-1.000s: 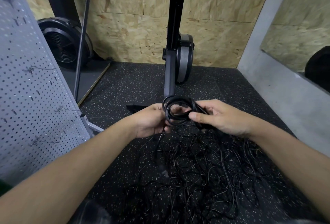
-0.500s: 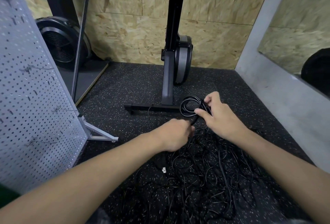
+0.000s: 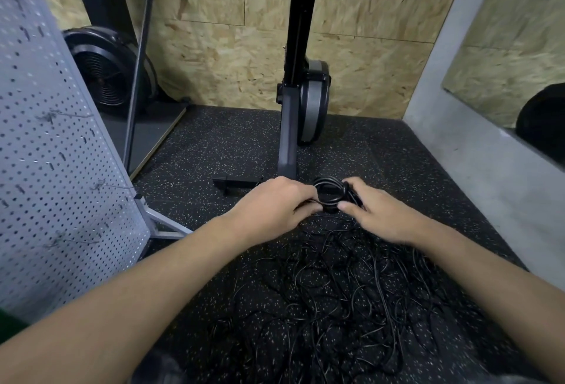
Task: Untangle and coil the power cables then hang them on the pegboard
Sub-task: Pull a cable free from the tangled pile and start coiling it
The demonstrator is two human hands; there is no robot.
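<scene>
Two hands work one small coil (image 3: 330,197) of black cable, held low over the floor (image 3: 214,145) just beyond the tangled pile (image 3: 351,298). Our left hand (image 3: 275,209) pinches the coil at its left edge, and our right hand (image 3: 377,217) clasps the loops on the other side. We judge the wrap nearly finished, so we should lay the loops evenly, draw slack gently from the pile so no knots tighten, and secure the tail before turning to the pegboard (image 3: 52,154) on our left.
</scene>
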